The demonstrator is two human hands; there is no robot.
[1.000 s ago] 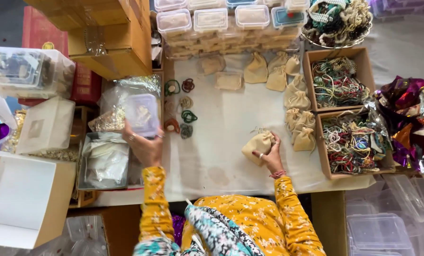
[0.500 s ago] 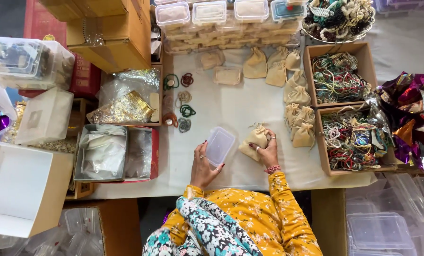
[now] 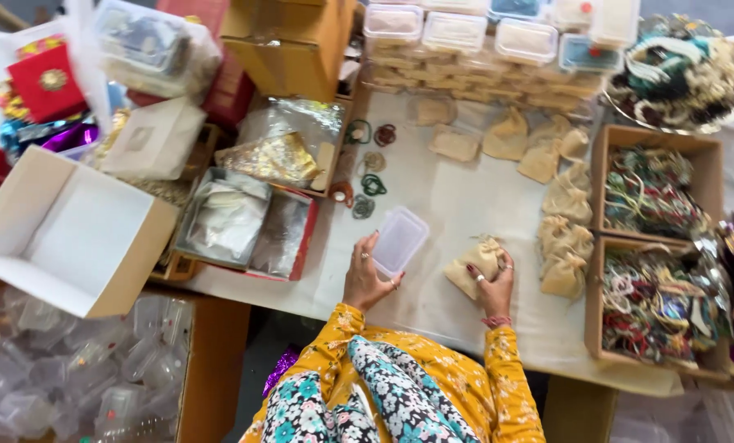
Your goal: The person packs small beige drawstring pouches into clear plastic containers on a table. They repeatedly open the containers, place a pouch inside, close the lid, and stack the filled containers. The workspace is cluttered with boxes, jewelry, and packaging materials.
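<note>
My left hand [image 3: 368, 279] holds a small clear plastic box [image 3: 399, 240] by its near end, just above the white table cover [image 3: 457, 197]. My right hand [image 3: 492, 283] grips a beige drawstring pouch [image 3: 475, 264] resting on the cover, a little right of the box. Both sleeves are yellow with a floral print. Several more beige pouches [image 3: 565, 220] lie in a column to the right and along the back.
Two cardboard trays of coloured bangles [image 3: 652, 193] sit at the right. Loose bangles [image 3: 372, 184] lie behind the box. Stacked lidded plastic boxes [image 3: 474, 37] line the back. An open white carton [image 3: 63, 234] and packets in a red tray [image 3: 248, 226] are at the left.
My left hand reached to the left tray, took the clear plastic box and brought it beside the pouch. My right hand stayed on the pouch. The view shifted.
</note>
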